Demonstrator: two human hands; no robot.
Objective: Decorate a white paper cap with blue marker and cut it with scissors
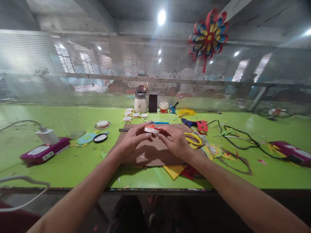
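Observation:
Above a brown cardboard sheet (pixel 155 152), both my hands hold a small white ring with red on its inner side (pixel 152 130). Fingers and thumb of my left hand (pixel 137 136) pinch its left side. My right hand (pixel 176 139) grips the right side. Whether the ring is paper or plastic I cannot tell. Just behind it lies a blue pen-like stick (pixel 161 123). Yellow-handled scissors (pixel 193 139) lie beside my right hand, their blades mostly hidden. A dark flat strip (pixel 123 129) pokes out at the cardboard's left edge.
Left are a purple power strip (pixel 45 151), a black-rimmed disc (pixel 100 138) and a blue paper ring (pixel 86 138). Behind stand a jug (pixel 140 102), a phone (pixel 153 103) and a blue paint pot (pixel 172 110). A glue gun (pixel 189 123) and its black cable (pixel 239 129) lie right.

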